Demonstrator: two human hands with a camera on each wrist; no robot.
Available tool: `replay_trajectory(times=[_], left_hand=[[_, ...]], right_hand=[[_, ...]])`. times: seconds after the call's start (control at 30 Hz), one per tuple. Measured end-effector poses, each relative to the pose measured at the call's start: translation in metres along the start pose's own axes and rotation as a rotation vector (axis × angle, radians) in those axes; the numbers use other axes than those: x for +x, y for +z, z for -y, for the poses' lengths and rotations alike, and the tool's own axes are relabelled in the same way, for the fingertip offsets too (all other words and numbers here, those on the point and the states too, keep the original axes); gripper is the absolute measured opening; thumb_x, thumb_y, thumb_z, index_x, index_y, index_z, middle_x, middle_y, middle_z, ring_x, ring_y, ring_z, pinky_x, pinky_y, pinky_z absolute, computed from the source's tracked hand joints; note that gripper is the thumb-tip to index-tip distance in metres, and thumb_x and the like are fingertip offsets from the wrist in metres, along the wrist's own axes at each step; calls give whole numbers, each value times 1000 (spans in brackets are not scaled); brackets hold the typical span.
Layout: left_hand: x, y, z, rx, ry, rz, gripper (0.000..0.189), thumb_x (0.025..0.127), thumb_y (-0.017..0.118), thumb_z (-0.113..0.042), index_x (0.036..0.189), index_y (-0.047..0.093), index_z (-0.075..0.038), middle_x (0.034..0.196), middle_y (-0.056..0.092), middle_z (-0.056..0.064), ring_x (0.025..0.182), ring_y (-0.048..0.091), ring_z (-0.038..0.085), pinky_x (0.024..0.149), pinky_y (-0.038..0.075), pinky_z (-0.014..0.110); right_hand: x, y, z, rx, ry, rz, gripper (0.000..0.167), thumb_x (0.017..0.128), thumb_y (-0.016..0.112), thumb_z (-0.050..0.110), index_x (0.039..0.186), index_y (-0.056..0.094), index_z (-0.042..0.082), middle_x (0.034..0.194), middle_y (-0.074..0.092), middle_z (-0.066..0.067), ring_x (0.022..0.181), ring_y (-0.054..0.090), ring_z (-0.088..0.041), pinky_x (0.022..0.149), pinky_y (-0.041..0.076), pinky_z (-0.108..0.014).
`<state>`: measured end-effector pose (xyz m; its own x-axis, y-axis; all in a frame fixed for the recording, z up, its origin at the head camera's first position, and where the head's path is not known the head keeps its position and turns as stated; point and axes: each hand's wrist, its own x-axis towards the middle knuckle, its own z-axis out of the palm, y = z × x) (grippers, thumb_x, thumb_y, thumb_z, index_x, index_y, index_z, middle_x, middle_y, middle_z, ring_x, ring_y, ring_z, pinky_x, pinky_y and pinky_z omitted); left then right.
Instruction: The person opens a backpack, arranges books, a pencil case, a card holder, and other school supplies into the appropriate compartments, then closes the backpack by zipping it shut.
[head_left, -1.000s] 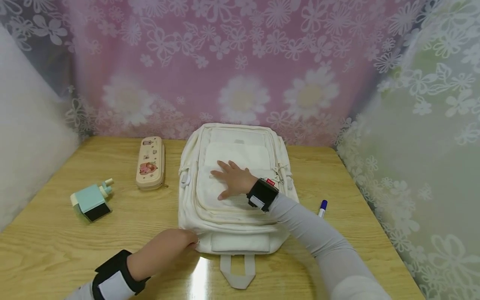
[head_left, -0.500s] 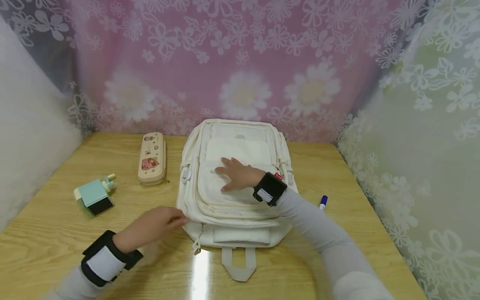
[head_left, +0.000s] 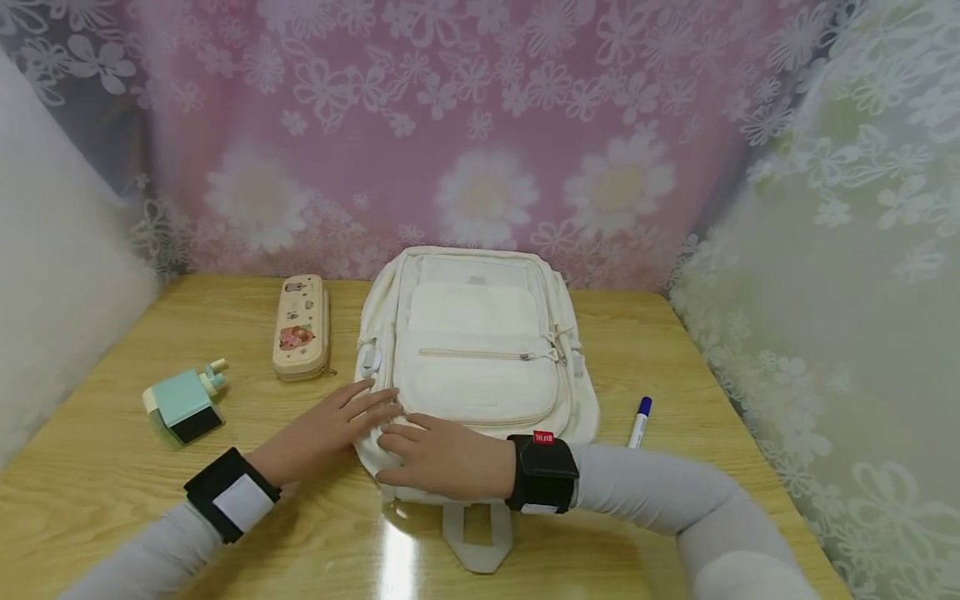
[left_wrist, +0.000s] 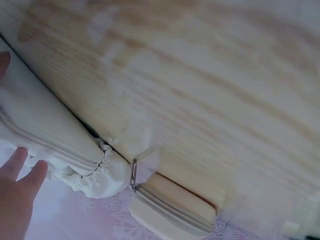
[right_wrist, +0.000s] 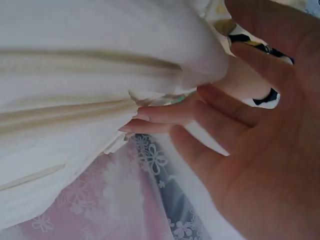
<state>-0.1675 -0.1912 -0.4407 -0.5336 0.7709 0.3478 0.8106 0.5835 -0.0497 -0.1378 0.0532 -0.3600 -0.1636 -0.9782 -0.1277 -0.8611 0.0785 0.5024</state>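
Observation:
A cream backpack [head_left: 476, 308] lies on its back, its top handle [head_left: 480, 557] toward the person. My left hand [head_left: 333, 433] rests at its lower left side, with straight, spread fingers beside a side zipper; in the left wrist view two of its fingers [left_wrist: 34, 180] reach along the bag's side. Across the near left part of the bag lies my right hand [head_left: 453, 458], its fingertips close by the left hand. The right wrist view shows the right hand's palm [right_wrist: 265, 150], fingers loosely bent, close to the cream fabric [right_wrist: 75, 80].
Left of the bag stands a cream pencil case [head_left: 298, 329] with printed pictures. Farther left is a mint-green pencil-sharpener-like gadget [head_left: 182, 400]. A white marker with a blue cap [head_left: 641, 421] lies to the right. Floral curtains [head_left: 480, 150] border the wooden table [head_left: 247, 533].
My right hand has come off the middle of the bag toward its near left edge. My left hand has left the near corner zipper pull and moved up along the left side.

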Motion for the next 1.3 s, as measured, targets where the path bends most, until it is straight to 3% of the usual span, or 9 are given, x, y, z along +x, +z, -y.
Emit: replay_trajectory(times=[0.23, 0.33, 0.5, 0.63, 0.8, 0.93, 1.03, 1.17, 1.3], left_hand=[[2, -7, -7, -18, -29, 32, 73, 72, 77, -9, 137, 46, -18, 144, 43, 6, 130, 41, 36, 103, 40, 47], [6, -10, -9, -22, -29, 46, 72, 71, 78, -7, 135, 47, -15, 143, 43, 9, 129, 41, 39, 101, 41, 48], [8, -9, -11, -36, -37, 61, 69, 69, 79, -6, 131, 50, -12, 142, 44, 11, 128, 42, 40, 100, 42, 47], [9, -7, -12, -73, -37, 52, 61, 73, 77, -7, 128, 52, -13, 141, 46, 10, 127, 43, 40, 99, 44, 46], [9, -8, -16, -94, -56, 58, 59, 73, 77, -9, 127, 53, -14, 141, 46, 10, 127, 43, 40, 97, 45, 46], [12, -11, -22, -43, -90, 91, 55, 78, 72, -2, 127, 51, -14, 140, 45, 10, 126, 44, 41, 96, 46, 46], [18, -14, -28, 56, -95, 107, 48, 81, 67, 2, 123, 50, -13, 135, 47, 13, 120, 49, 40, 93, 48, 45], [26, -18, -32, 158, -94, 91, 38, 82, 66, 2, 115, 52, -12, 128, 51, 15, 111, 55, 39, 89, 51, 42], [29, -22, -34, 181, -98, 88, 34, 83, 64, 2, 111, 50, -12, 127, 51, 17, 107, 58, 39, 83, 53, 41]], right_hand=[[3, 9, 9, -109, 30, -45, 14, 93, 54, 33, 99, 67, 34, 123, 50, 5, 109, 51, -10, 81, 46, -20], [5, 10, 9, -102, 42, -51, 17, 94, 53, 31, 107, 63, 34, 118, 52, 6, 102, 52, -7, 74, 45, -18], [12, 14, 10, -135, 95, -53, 28, 96, 50, 30, 124, 55, 35, 124, 52, 4, 105, 53, -9, 71, 46, -19], [15, 19, 13, -164, 99, -33, 21, 95, 50, 31, 108, 64, 39, 123, 51, 4, 104, 50, -10, 65, 45, -17], [15, 17, 12, -131, 76, -8, 19, 94, 50, 37, 101, 68, 36, 121, 51, 3, 106, 50, -10, 67, 46, -17], [11, 9, 10, -107, 94, -9, 19, 94, 50, 39, 98, 69, 36, 119, 52, 5, 107, 48, -8, 74, 45, -17], [4, 0, 9, -115, 87, 10, 13, 91, 55, 34, 95, 67, 36, 105, 57, 11, 95, 52, -5, 70, 43, -17], [-5, -10, 10, -18, 90, 53, 7, 89, 60, 25, 85, 63, 29, 75, 59, 15, 66, 55, -2, 54, 41, -16], [-13, -14, 9, 196, 152, 84, 12, 87, 65, 30, 79, 59, 23, 64, 56, 14, 55, 51, -2, 49, 40, -17]])
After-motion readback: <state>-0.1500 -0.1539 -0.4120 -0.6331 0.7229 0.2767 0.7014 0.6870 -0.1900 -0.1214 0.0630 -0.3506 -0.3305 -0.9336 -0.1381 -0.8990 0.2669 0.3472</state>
